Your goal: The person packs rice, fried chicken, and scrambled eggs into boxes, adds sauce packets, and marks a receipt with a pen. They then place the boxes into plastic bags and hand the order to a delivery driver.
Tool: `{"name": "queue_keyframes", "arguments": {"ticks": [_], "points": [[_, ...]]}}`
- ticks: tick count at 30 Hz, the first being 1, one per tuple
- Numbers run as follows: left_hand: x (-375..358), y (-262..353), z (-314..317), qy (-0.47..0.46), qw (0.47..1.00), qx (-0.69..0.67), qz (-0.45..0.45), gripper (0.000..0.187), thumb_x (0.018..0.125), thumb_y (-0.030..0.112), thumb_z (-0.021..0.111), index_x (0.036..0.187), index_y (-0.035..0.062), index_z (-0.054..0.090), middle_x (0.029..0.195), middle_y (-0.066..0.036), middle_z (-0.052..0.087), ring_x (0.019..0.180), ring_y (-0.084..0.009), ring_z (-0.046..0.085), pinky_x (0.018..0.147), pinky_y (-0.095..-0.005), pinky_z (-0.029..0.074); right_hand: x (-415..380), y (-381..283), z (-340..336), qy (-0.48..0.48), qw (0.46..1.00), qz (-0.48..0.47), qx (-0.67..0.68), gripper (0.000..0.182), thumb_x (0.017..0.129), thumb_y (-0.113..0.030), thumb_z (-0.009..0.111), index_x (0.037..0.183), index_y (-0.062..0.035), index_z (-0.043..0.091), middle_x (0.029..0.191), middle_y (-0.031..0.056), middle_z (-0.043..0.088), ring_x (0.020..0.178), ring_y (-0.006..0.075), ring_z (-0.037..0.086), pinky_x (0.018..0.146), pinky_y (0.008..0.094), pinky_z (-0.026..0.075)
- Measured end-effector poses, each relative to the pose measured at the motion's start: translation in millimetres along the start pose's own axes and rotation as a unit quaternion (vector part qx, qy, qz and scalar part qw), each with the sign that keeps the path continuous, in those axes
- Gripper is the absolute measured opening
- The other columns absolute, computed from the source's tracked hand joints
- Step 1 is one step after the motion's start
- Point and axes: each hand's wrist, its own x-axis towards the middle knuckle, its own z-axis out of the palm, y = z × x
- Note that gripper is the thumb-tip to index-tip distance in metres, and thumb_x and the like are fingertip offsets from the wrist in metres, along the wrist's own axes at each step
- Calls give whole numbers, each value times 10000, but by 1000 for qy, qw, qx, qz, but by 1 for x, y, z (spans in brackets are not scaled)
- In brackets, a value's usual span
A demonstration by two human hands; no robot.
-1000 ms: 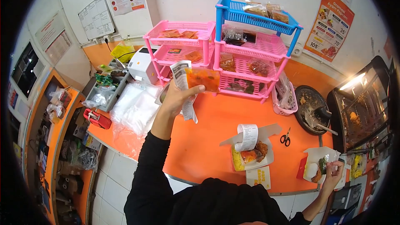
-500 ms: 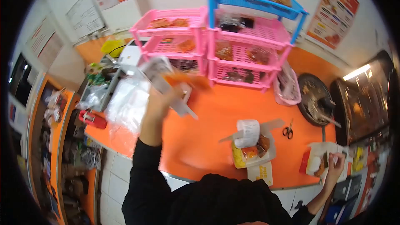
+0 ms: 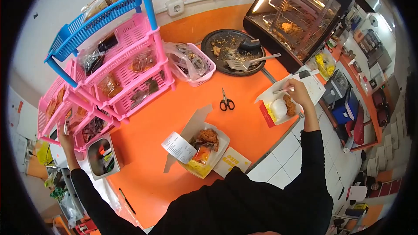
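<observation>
Orange desk point(image 3: 174, 117) fills the space in front of you, wrapped round by white walls and tiled fronts. Nearest your chest sits an open food box point(image 3: 204, 148) with fried chicken, a sauce packet and a curled receipt point(image 3: 177, 147) lying across it; a small yellow-printed paper point(image 3: 232, 161) rests just beside it at the desk edge. Your right hand point(image 3: 297, 93) is closed on the lid edge of a second food box point(image 3: 278, 109), which holds rice and chicken at the right rim of the desk. Your left hand point(image 3: 65, 138) reaches to the pink rack point(image 3: 126, 74) at the far left; its fingers are hidden behind the rack, so you cannot tell its grip. A steel tub point(image 3: 101, 156) stands near it. Scissors point(image 3: 226, 102) lie mid-desk. Farther off are a pink basket point(image 3: 193, 63), a black tray point(image 3: 233, 52) and a lit warmer point(image 3: 300, 15), partly cut off.
</observation>
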Motion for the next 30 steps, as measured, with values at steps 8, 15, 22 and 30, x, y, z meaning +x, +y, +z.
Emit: {"name": "queue_keyframes", "arguments": {"ticks": [8,15,22,30], "points": [[11,-51,-60,-119,937,320,71,499,696,-112,459,1182,-17,521,1095,-252,565,1070,-408,509,920,-429,402,-28,37,42,30,993,14,-111,129,699,-34,565,798,-61,644,879,140,616,876,330,575,777,396,455],[12,94,-9,-98,957,269,35,464,756,213,665,1185,78,552,1085,-197,595,1047,-364,541,915,-428,418,-31,52,44,93,993,-43,-57,162,725,-3,607,883,-22,580,922,152,547,942,341,531,852,389,415],[46,97,53,-170,935,304,-65,597,690,408,711,1146,45,580,1134,-199,591,1057,-334,565,887,-411,447,-33,15,23,67,997,-40,-13,198,736,79,554,912,-11,557,907,134,530,929,307,538,857,355,406],[61,95,69,-203,908,359,-69,369,737,290,622,1018,51,638,1036,-186,635,943,-323,626,788,-430,503,-49,-42,11,77,995,-39,50,138,796,68,533,920,16,563,868,117,546,861,248,560,804,317,427]]}}
